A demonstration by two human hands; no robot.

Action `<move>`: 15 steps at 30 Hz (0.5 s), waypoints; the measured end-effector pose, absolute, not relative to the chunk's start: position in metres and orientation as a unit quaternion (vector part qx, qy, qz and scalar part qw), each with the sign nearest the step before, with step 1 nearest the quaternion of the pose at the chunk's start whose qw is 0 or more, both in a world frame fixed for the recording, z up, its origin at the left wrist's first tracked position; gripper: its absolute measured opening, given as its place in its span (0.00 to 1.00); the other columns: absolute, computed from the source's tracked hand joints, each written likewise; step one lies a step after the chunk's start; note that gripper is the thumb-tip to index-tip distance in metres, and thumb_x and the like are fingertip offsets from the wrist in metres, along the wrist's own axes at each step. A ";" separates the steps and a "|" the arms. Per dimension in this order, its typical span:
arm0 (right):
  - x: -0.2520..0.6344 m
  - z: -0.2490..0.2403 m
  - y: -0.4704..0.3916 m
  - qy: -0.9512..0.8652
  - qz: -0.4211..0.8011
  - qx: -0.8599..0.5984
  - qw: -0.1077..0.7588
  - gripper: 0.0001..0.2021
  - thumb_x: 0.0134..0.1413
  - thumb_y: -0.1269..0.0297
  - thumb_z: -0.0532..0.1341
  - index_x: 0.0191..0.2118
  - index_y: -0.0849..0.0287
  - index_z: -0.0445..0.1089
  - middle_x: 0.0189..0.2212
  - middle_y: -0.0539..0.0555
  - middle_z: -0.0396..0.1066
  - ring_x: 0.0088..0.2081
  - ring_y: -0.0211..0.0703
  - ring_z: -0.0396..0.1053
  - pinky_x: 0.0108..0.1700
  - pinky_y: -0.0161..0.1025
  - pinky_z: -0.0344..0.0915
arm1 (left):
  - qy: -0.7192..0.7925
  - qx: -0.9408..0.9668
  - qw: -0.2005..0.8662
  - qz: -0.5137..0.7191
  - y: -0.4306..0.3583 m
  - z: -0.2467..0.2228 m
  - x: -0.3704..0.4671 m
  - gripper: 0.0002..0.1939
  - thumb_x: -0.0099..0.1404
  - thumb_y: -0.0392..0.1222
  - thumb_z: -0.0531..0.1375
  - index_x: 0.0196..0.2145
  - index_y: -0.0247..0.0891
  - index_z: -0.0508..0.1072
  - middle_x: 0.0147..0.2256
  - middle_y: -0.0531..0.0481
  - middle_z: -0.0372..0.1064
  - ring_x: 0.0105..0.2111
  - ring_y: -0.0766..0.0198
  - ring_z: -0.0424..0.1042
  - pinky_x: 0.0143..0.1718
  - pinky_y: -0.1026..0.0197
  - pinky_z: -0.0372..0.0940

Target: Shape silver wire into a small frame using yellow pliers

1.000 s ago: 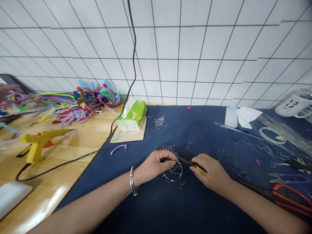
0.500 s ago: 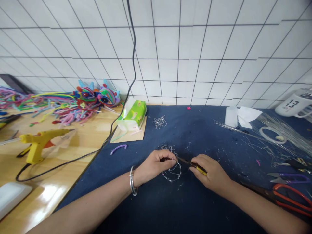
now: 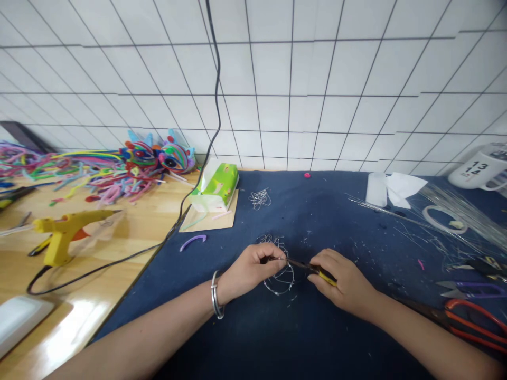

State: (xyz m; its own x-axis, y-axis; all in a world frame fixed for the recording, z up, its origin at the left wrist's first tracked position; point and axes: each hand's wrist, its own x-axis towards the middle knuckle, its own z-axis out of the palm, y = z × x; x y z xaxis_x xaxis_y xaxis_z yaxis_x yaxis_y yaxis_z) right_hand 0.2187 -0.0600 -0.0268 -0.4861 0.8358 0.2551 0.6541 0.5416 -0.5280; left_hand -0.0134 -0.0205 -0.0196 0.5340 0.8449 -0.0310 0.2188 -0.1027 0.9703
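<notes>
My left hand (image 3: 259, 266) is closed in a pinch on thin wire, whose held end is mostly hidden by the fingers. Just below and behind the fingertips is a round frame of bent wire (image 3: 279, 292) with small light knots along its ring. My right hand (image 3: 344, 277) wraps around the yellow-and-black handles of a pair of pliers (image 3: 301, 263). The pliers' narrow dark jaws point left and reach the left fingertips. Whether the jaws are clamped on the wire cannot be made out. More curled wire (image 3: 266, 239) lies just beyond my left hand.
A wire bundle (image 3: 260, 199) and a green tissue pack (image 3: 222, 182) lie farther back. At left are a yellow glue gun (image 3: 63, 232) and colourful pipe cleaners (image 3: 106, 184). Red-handled scissors (image 3: 451, 315), purple snips (image 3: 475, 289), long wires (image 3: 471, 221) and a white mug (image 3: 477, 169) are at right.
The pliers' jaws have shifted slightly left and now reach the left fingertips. My hands have otherwise hardly moved.
</notes>
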 end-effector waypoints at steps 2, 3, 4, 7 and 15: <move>0.219 -0.025 -0.060 -0.844 0.188 -0.437 0.247 0.08 0.54 0.64 0.54 0.40 0.59 0.63 0.33 0.55 0.65 0.36 0.41 0.62 0.37 0.40 0.62 | 0.388 0.685 0.546 0.286 -0.020 -0.019 -0.014 0.08 0.59 0.40 0.57 0.32 0.33 0.72 0.26 0.52 0.64 0.25 0.70 0.60 0.27 0.67 0.56; 0.219 -0.024 -0.059 -0.845 0.190 -0.435 0.247 0.08 0.54 0.64 0.54 0.40 0.59 0.63 0.34 0.55 0.65 0.36 0.41 0.62 0.37 0.41 0.62 | 0.388 0.684 0.548 0.285 -0.020 -0.019 -0.014 0.07 0.59 0.40 0.57 0.32 0.33 0.72 0.26 0.52 0.64 0.25 0.70 0.60 0.27 0.67 0.56; 0.220 -0.023 -0.059 -0.846 0.192 -0.432 0.246 0.08 0.55 0.64 0.54 0.40 0.59 0.63 0.34 0.55 0.65 0.36 0.41 0.62 0.37 0.41 0.62 | 0.388 0.683 0.551 0.283 -0.020 -0.019 -0.014 0.07 0.59 0.40 0.57 0.32 0.33 0.72 0.26 0.52 0.64 0.25 0.71 0.59 0.27 0.67 0.56; 0.220 -0.022 -0.058 -0.851 0.192 -0.423 0.245 0.09 0.54 0.64 0.54 0.41 0.59 0.63 0.34 0.55 0.65 0.37 0.42 0.62 0.38 0.42 0.62 | 0.389 0.675 0.563 0.278 -0.020 -0.019 -0.014 0.08 0.59 0.40 0.57 0.32 0.33 0.72 0.26 0.52 0.64 0.24 0.71 0.59 0.26 0.67 0.55; 0.218 -0.021 -0.060 -0.877 0.089 -0.420 0.218 0.08 0.52 0.66 0.55 0.39 0.61 0.63 0.34 0.56 0.64 0.36 0.44 0.60 0.39 0.45 0.60 | 0.402 0.671 0.558 0.276 -0.021 -0.020 -0.013 0.08 0.59 0.41 0.57 0.31 0.33 0.71 0.24 0.53 0.62 0.23 0.71 0.57 0.25 0.67 0.54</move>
